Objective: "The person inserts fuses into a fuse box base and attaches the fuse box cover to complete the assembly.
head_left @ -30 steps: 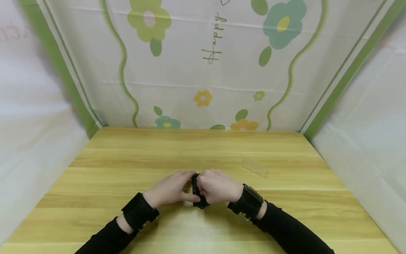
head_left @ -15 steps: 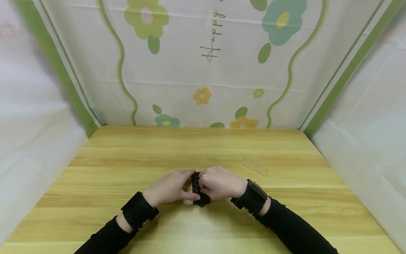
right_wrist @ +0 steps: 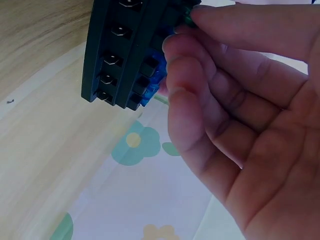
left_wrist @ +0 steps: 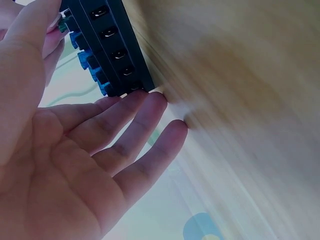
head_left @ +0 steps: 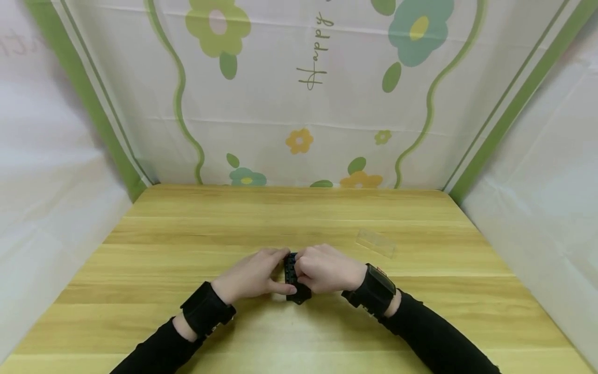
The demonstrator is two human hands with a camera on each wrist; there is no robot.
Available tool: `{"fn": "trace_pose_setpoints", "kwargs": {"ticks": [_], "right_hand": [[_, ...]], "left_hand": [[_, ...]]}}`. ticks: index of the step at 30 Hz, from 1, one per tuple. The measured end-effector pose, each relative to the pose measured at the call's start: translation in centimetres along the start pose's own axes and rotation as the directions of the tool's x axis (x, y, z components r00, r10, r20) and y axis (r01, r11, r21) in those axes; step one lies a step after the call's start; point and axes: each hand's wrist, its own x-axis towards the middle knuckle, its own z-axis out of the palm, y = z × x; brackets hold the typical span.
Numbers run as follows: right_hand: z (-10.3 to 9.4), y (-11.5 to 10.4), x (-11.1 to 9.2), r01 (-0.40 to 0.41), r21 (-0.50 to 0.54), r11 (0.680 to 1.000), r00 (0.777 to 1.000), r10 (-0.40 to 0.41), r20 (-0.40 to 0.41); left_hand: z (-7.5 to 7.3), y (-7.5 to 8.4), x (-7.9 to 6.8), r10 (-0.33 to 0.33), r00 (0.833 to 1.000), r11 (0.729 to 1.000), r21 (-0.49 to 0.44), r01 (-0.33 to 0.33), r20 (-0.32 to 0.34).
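Observation:
A black fuse block [head_left: 298, 294] stands on the wooden table between the two hands. Metal terminals sit in slots along its side, and a row of blue fuses [left_wrist: 85, 56] runs along its top in the left wrist view. My left hand [head_left: 254, 274] holds the block lengthwise, thumb at the near end and fingertips at the far end. Over the block's top, my right hand [head_left: 327, 270] is curled. Its thumb and forefinger pinch a small green fuse [right_wrist: 189, 19] at the top of the right wrist view; the fingers partly cover it.
A clear plastic cover [head_left: 376, 242] lies on the wooden table [head_left: 210, 218], beyond the right hand. White flower-printed cloth [head_left: 261, 104] rises behind the table, with white cloth on both sides.
The fuse block has tipped slightly, so more of its top row shows than a second ago. My right hand has shifted a little right and away; the left hand stays at the block.

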Motion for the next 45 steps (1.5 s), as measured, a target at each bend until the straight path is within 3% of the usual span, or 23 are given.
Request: {"fn": "trace_pose_setpoints", "kwargs": {"ticks": [8,15,24,32,45], "right_hand": [[-0.2,-0.1,-0.2,-0.009,-0.003,1.000,1.000,0.009,-0.005],[-1.5,0.0,-0.6,-0.048,-0.003,0.999,0.997,0.047,-0.057],[-2.5,0.4,-1.0,-0.089,0.041,0.995,0.996,0.089,-0.008],[-3.1,1.2,-1.8,-0.079,0.035,0.996,0.995,0.081,-0.062],[-2.4,1.8,-2.5,-0.109,0.004,0.994,0.992,0.109,-0.065]], "left_hand": [[0.2,0.0,0.0,-0.002,1.000,1.000,0.007,0.002,-0.002],[0.2,0.0,0.0,0.000,1.000,1.000,0.020,0.000,-0.008],[0.3,-0.1,0.1,-0.020,1.000,1.000,0.020,0.020,0.002],[0.4,-0.1,0.1,-0.017,1.000,1.000,0.020,0.017,0.001],[0.4,0.1,-0.1,-0.031,1.000,0.999,0.009,0.031,0.003]]}}
